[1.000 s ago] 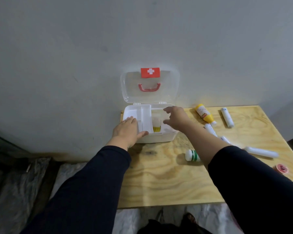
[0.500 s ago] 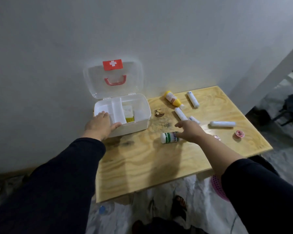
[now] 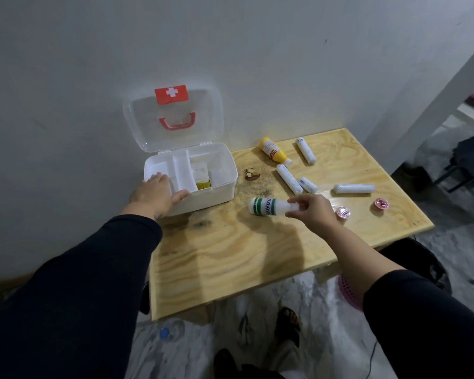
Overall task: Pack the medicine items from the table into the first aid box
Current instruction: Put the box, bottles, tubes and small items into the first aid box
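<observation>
The white first aid box [image 3: 222, 184] stands open at the table's back left, its clear lid [image 3: 175, 119] leaning on the wall. A yellow-and-white packet [image 3: 201, 177] lies inside. My left hand [image 3: 155, 194] rests on the box's front left corner. My right hand [image 3: 314, 212] grips the cap end of a white bottle with green stripes [image 3: 267, 207], which lies sideways just above the table. Further right lie a yellow bottle [image 3: 274, 150], several white tubes [image 3: 289, 179] [image 3: 355, 188] and two small pink tins [image 3: 343, 213] [image 3: 381, 203].
The plywood table [image 3: 230, 258] stands against a grey wall. A dark knot [image 3: 251, 175] marks the wood beside the box. On the floor below are sandals [image 3: 288, 324], a pink basket [image 3: 349, 292] and a plastic bottle [image 3: 166, 332]. A dark bag [image 3: 471, 157] sits far right.
My right hand left the box, reached to the striped bottle and closed on its cap end. My view swung right. My left hand stays on the box.
</observation>
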The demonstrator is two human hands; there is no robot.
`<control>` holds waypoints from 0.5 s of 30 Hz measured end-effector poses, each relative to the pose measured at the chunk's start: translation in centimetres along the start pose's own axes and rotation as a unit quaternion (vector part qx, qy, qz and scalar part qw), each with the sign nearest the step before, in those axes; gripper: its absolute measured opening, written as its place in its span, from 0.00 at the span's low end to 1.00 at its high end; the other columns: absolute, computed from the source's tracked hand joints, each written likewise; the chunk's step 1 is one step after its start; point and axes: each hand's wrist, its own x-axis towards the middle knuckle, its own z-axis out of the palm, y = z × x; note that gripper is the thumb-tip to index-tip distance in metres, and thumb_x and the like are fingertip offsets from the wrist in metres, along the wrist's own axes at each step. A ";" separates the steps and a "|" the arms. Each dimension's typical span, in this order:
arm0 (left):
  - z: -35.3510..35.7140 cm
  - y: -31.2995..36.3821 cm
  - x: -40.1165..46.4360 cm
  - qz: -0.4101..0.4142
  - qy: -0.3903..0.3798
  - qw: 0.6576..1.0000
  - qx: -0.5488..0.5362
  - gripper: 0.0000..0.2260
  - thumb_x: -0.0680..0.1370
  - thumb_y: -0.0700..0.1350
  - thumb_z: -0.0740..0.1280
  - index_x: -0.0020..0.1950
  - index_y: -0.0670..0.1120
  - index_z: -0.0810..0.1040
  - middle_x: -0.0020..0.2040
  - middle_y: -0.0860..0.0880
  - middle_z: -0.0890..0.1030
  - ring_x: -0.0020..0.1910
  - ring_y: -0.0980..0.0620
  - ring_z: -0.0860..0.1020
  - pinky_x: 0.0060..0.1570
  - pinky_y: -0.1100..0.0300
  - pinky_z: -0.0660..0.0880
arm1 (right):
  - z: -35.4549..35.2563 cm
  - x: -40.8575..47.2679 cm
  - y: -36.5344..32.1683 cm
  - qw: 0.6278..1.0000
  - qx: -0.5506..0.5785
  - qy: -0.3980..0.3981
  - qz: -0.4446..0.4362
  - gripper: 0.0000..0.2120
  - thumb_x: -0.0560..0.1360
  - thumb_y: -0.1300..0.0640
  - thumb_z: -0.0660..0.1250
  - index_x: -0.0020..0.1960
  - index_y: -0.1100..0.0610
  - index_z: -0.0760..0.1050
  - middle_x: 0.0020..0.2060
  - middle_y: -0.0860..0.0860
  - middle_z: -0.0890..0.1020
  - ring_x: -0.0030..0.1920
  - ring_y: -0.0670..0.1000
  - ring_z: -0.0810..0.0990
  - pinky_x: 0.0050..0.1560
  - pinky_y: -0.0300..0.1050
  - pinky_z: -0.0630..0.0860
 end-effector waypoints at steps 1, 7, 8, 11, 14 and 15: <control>0.0 0.0 0.0 -0.001 0.000 1.000 -0.002 0.35 0.77 0.66 0.53 0.74 0.42 0.63 0.74 0.45 0.65 0.69 0.42 0.68 0.58 0.47 0.72 | -0.2 0.1 -0.4 1.000 0.027 0.016 -0.003 0.16 0.66 0.60 0.78 0.54 0.59 0.82 0.39 0.54 0.80 0.40 0.48 0.75 0.38 0.35 0.68; 0.0 0.1 -0.1 -0.002 0.002 1.000 -0.020 0.35 0.77 0.65 0.54 0.74 0.41 0.62 0.74 0.43 0.65 0.71 0.43 0.66 0.63 0.47 0.70 | -0.4 0.6 -3.6 0.986 0.150 0.070 0.002 0.15 0.67 0.60 0.77 0.54 0.55 0.82 0.42 0.55 0.82 0.43 0.51 0.79 0.48 0.45 0.77; 0.0 0.1 -0.2 -0.005 -0.001 1.000 -0.023 0.35 0.77 0.65 0.54 0.75 0.41 0.61 0.75 0.44 0.64 0.72 0.43 0.65 0.63 0.47 0.69 | -0.4 0.7 -4.2 0.984 0.159 0.075 0.004 0.15 0.68 0.60 0.76 0.54 0.55 0.82 0.42 0.55 0.82 0.41 0.50 0.79 0.49 0.47 0.78; 0.0 0.3 -0.2 -0.013 -0.002 1.000 -0.025 0.36 0.77 0.66 0.54 0.76 0.42 0.60 0.76 0.44 0.62 0.73 0.43 0.63 0.64 0.47 0.68 | -0.9 1.5 -6.3 0.980 0.177 0.095 -0.010 0.15 0.70 0.61 0.74 0.56 0.55 0.82 0.42 0.54 0.83 0.39 0.48 0.79 0.50 0.49 0.80; -0.2 0.3 -0.2 -0.015 -0.006 1.000 -0.025 0.36 0.77 0.66 0.54 0.76 0.41 0.59 0.77 0.45 0.60 0.74 0.43 0.61 0.67 0.48 0.66 | -2.3 2.6 -9.6 0.978 0.173 0.104 -0.059 0.16 0.72 0.61 0.72 0.59 0.55 0.80 0.48 0.55 0.84 0.43 0.49 0.81 0.52 0.48 0.81; -0.1 0.3 -0.3 -0.018 -0.007 0.999 -0.027 0.36 0.77 0.66 0.54 0.76 0.42 0.59 0.77 0.45 0.59 0.74 0.43 0.62 0.67 0.47 0.66 | -2.8 3.1 -10.8 0.976 0.174 0.105 -0.074 0.17 0.72 0.60 0.72 0.60 0.55 0.79 0.49 0.55 0.84 0.45 0.50 0.83 0.52 0.47 0.81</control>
